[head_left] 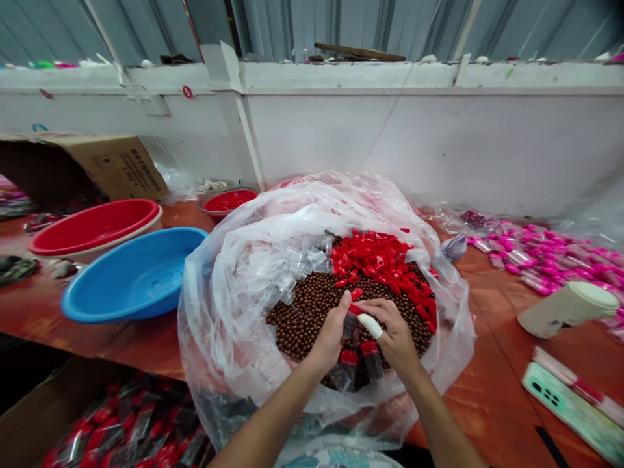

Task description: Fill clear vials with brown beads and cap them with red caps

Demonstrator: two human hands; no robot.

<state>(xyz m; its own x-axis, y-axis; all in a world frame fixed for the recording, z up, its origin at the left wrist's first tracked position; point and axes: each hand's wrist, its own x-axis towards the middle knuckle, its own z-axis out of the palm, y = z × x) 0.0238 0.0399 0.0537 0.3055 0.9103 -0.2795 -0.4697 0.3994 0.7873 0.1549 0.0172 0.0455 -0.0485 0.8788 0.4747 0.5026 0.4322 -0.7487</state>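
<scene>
**Surrounding Items on the Bench**

A blue basin [131,276] sits at left, touching a red basin [95,225] behind it. A small red bowl [227,200] stands near the wall. A cardboard box [114,164] lies tilted at far left. Pink capped vials [550,260] are spread at right. A cream cup [568,309] lies on its side near a phone [560,400].

At frame centre, a plastic bag [244,312] holds beads [307,312], caps [380,257] behind them; two basins [131,276] sit left, a cardboard box [117,166] upper left.
</scene>
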